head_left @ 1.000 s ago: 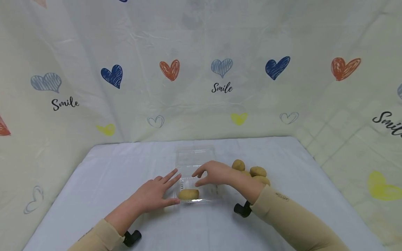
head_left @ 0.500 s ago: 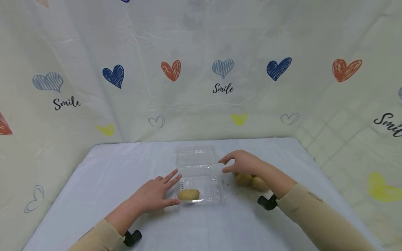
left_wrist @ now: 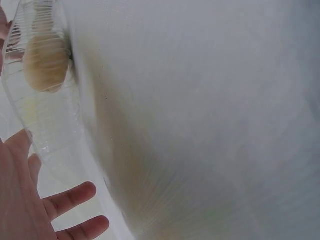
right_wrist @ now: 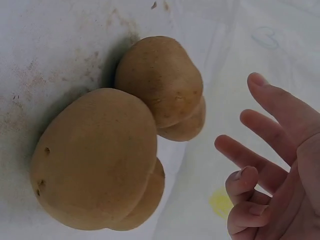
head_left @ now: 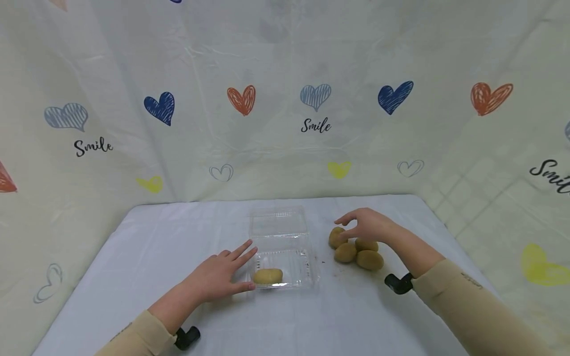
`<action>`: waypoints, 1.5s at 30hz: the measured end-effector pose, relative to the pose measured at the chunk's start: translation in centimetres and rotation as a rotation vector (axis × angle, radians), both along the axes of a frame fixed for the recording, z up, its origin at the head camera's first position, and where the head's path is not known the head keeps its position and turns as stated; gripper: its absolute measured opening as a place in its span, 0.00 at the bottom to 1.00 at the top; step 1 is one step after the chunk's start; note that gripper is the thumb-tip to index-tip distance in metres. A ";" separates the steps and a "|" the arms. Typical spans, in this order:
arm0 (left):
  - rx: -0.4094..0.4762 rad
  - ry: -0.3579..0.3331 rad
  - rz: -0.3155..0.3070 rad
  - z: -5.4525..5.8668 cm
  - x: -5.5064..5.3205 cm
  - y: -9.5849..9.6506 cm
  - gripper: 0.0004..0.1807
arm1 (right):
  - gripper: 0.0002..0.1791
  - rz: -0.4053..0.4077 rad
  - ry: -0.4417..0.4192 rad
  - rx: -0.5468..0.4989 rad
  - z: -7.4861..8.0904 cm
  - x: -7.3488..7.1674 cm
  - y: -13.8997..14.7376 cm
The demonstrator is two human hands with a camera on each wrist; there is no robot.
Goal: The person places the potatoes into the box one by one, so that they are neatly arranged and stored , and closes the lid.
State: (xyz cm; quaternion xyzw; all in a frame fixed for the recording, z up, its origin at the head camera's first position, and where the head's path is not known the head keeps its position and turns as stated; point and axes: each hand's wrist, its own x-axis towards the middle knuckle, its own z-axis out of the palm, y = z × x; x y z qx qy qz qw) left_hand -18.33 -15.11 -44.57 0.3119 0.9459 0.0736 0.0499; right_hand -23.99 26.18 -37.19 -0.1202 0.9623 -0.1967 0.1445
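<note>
A potato (head_left: 268, 276) lies in the front left of a clear plastic clamshell box (head_left: 291, 262), whose lid is folded back. My left hand (head_left: 215, 278) rests at the box's left side, fingers spread and straight. In the left wrist view the potato shows through the ridged wall, near the thumb. My right hand (head_left: 371, 226) hangs over the back of a cluster of several potatoes (head_left: 369, 260), thumb and forefinger apart above the rear left potato (head_left: 337, 239). In the right wrist view its fingers (right_wrist: 250, 160) stand apart from the potatoes, holding nothing.
Specks of dirt (head_left: 323, 262) dot the white tablecloth (head_left: 276, 321) between the box and the potatoes. A pale curtain (head_left: 276, 148) printed with hearts hangs behind the table. Black wrist cameras (head_left: 188, 338) sit under both wrists.
My right hand has moved from over the box, empty, rightward to above the potato cluster, uncovering the box's right side. The left hand and the potato in the box have stayed put.
</note>
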 end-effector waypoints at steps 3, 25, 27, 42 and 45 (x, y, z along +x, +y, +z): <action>0.000 -0.002 0.003 -0.1 0.0 0.0 0.49 | 0.28 -0.007 -0.016 0.020 -0.6 -0.5 0.1; -0.001 -0.010 0.014 0.1 0.1 0.0 0.49 | 0.31 -0.012 -0.032 0.178 -3.9 -2.6 -1.3; -0.001 -0.012 0.014 0.1 0.1 0.0 0.49 | 0.30 -0.005 -0.029 0.184 -4.0 -2.8 -1.3; -0.008 -0.016 0.012 0.1 0.1 0.0 0.49 | 0.26 0.032 -0.025 0.109 -3.8 -2.8 -0.8; -0.007 -0.016 0.012 0.0 0.1 0.0 0.49 | 0.28 0.016 -0.020 0.084 -3.7 -2.8 -0.8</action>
